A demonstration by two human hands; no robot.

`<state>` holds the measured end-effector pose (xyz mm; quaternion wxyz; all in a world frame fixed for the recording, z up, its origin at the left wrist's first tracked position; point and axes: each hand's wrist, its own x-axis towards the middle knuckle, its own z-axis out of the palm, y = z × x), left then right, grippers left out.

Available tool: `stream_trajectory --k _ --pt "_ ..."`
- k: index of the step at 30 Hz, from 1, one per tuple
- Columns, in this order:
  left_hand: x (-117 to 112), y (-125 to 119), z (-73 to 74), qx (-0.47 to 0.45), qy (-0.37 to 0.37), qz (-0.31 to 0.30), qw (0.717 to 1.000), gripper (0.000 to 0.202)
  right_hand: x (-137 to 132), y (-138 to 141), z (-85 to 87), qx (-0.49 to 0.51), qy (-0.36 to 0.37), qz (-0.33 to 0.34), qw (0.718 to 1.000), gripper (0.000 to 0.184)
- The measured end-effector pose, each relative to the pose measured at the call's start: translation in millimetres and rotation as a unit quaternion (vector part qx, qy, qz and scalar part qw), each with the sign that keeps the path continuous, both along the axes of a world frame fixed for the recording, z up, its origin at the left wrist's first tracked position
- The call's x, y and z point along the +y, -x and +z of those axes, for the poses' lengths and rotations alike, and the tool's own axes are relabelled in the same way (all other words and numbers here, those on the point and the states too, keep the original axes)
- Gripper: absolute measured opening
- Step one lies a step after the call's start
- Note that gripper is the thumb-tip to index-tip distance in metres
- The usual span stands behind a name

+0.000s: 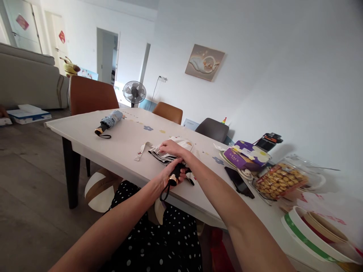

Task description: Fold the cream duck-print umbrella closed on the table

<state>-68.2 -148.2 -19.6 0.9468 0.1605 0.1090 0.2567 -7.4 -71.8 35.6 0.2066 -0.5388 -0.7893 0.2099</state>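
Left hand (167,175) clamps umbrella (185,143) at table's near edge (113,152); right hand (171,147) — grip unclear — probably arranging folds (159,155), next needing even tucks.

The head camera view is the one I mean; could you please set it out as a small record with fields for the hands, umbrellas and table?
Left hand: grips the black, gold-ended handle of the white, black-edged fabric umbrella
Right hand: on that umbrella's bunched canopy; exact finger grip unclear
Second umbrella: folded light-blue fabric umbrella with a black handle, lying apart from both hands
Surface: long white table printed with flowers
Table's right part: flat black phone, purple flowered box, clear jar of brown round pieces
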Motion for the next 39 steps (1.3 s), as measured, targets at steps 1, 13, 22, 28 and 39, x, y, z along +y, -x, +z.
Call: stream_trajectory --k 1,13,22,28,39 --pt "0.7 -0.4 0.0 0.005 0.006 -0.005 1.0 0.034 0.4 -0.9 1.5 0.014 0.0 -0.005 1.0 0.019" --pt "-0.3 2.4 -3.4 -0.054 0.058 0.003 0.997 0.042 -64.9 -73.9 -4.6 0.114 -0.248 -0.094 0.958 0.015" --pt "1.1 2.2 -1.8 -0.031 0.034 0.0 0.999 0.039 -75.7 -92.7 -41.3 0.178 -0.188 -0.061 0.964 0.015" --pt "-0.7 0.2 2.9 0.032 0.017 -0.002 0.999 0.032 -74.6 -97.0 -38.9 0.196 -0.155 -0.049 0.967 0.014" --pt "1.5 -0.8 1.7 0.037 0.036 -0.01 0.999 0.022 -71.4 -102.0 -42.4 0.211 -0.189 -0.213 0.935 0.03"
